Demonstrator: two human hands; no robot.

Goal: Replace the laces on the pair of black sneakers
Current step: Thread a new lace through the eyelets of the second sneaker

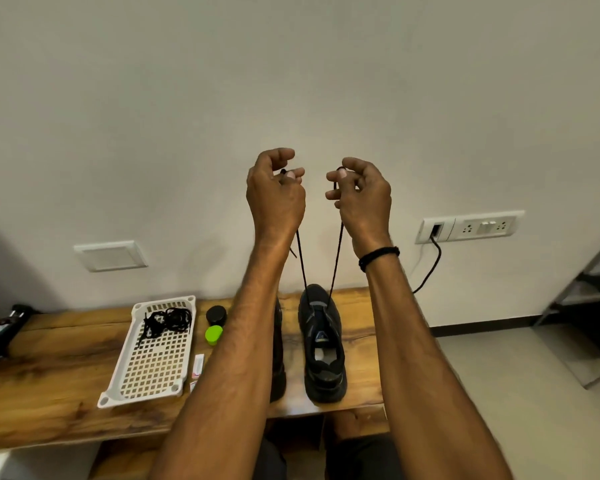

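Plain off-white wall (pixel 291 64) behind, and a low wooden bench (pixel 49 375) runs along it. Both arms are raised up in front of the wall, hands close together but not touching. The left hand (pixel 274 192) pinches one end of a black lace (pixel 336 258) between thumb and fingers, and the right hand (pixel 361 195) does the same with the other end, which looks looped over its fingers. The two strands run down pretty taut and meet at the toe end of a black sneaker (pixel 323 341), so the lace seems to sit in just the lowest eyelets. That sneaker stands on the bench with its toe toward the wall. The other sneaker (pixel 278 358) is just beside it on the left, mostly hidden by the left forearm. Further left there's a white perforated tray (pixel 167 300) with a tangle of black laces (pixel 168 320) at its far end. Between tray and shoes sit a black jar (pixel 216 315) and a green lid (pixel 213 335). There's a black wristband (pixel 378 257) on the right wrist. On the wall at right is a socket strip (pixel 482 226) with a black cable (pixel 433 265) plugged in.
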